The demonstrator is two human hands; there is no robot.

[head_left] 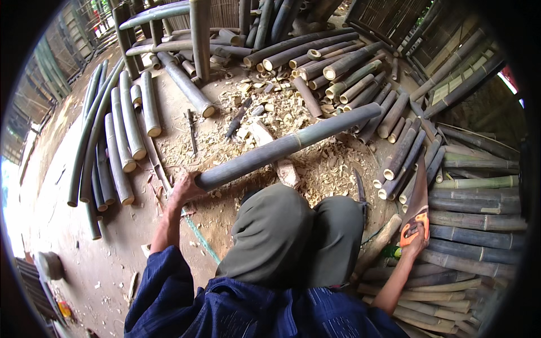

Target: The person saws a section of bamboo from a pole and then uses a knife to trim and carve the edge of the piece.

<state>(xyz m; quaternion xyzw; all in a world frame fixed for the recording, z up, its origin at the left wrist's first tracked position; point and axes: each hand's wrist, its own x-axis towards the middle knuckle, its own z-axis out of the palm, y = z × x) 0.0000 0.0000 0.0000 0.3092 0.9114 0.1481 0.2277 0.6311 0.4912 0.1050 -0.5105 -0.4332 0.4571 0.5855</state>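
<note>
Pole (256,158): dark bamboo, one, slanting beyond your knees (276,211) over the middle of the floor (118,242); crosses above a pale wood block (288,173), contact unclear.
Long axis: from your left hand (185,188), away and rightward.
Left hand: closed on the pole's near end.
Right hand (416,243): wrapped around the handle of an orange-handled saw (418,203), toward the floor's right edge.
Saw blade: pointing away from you, well apart from the pole.
Nearer hand: your left.

Left hand (187,188) partly hidden by bamboo pole (287,146), shirt (242,310) cropped (below)
</note>
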